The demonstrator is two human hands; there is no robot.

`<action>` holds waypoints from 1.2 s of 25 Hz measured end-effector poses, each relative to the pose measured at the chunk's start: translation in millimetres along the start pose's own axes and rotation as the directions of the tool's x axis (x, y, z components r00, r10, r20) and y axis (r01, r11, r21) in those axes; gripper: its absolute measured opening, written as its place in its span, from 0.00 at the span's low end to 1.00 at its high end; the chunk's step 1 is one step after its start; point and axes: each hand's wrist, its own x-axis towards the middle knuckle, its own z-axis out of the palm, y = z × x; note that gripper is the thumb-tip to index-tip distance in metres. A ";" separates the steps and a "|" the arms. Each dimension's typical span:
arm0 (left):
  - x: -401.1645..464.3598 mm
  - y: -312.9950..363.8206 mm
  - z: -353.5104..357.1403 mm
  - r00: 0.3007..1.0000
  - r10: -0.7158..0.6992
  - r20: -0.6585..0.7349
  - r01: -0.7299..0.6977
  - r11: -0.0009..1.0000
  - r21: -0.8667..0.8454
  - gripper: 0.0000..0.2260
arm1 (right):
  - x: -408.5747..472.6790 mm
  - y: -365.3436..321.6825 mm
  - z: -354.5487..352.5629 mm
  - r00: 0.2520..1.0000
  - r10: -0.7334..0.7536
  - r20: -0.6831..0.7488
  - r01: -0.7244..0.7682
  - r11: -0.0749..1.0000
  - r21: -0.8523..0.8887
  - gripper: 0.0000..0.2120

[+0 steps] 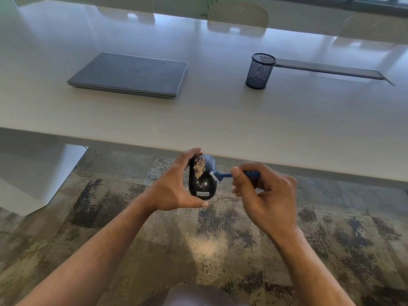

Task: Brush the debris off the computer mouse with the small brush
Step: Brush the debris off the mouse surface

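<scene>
A black computer mouse (202,182) with a Lenovo label is held below the table's front edge, above the carpet. Tan debris (199,167) covers the left part of its top. My left hand (174,186) grips the mouse from the left side, thumb under its near end. My right hand (265,195) holds a small blue brush (223,175) by the handle; its white bristles touch the mouse's right side.
A white table (220,120) spans the view with a closed grey laptop (130,74) at the left, a black mesh pen cup (259,70) at the right and a dark cable slot (329,68) beyond. Chairs stand behind. Patterned carpet (198,239) lies below.
</scene>
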 end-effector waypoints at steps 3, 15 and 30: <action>1.5 0.4 0.3 1.000 -0.004 0.001 0.004 1.000 0.004 0.55 | -4.8 0.5 3.2 0.999 -0.041 0.011 0.042 0.998 -0.037 0.10; 3.4 2.0 1.3 1.000 0.006 0.007 -0.007 1.000 0.019 0.55 | -9.9 0.9 12.8 0.999 0.031 -0.011 -0.031 0.999 0.032 0.11; 3.5 2.9 -1.0 1.000 0.016 -0.003 -0.016 1.000 0.023 0.54 | -8.5 6.0 3.9 0.997 0.069 0.045 -0.073 0.991 0.108 0.07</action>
